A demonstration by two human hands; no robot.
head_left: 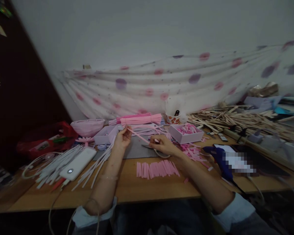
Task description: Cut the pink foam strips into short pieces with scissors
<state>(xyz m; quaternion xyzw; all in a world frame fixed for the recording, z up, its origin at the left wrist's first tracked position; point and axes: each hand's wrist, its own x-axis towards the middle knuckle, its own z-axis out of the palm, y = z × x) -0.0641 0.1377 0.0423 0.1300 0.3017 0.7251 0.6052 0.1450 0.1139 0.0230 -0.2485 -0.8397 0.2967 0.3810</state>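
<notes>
My left hand (123, 138) pinches one end of a pink pipe cleaner (138, 135), which slants down to the right. My right hand (163, 144) is closed on a pair of scissors (146, 146); a blade shows to its left and a pale handle loop below. The pipe cleaner's lower end meets the right fingers, and whether they grip it too is hidden. Short pink pipe cleaner pieces (158, 169) lie in a row below my hands. Beneath both hands is a grey mat (134, 150). Behind them rests a bundle of pink pipe cleaners (142, 120).
A box (186, 137) of pink pieces and a loose pile (192, 151) stand to the right, near a blue glue gun (219, 160). Wooden sticks (254, 122) fill the back right. White pipe cleaners (61, 163), a power bank (78, 164) and a pink basket (87, 128) are left.
</notes>
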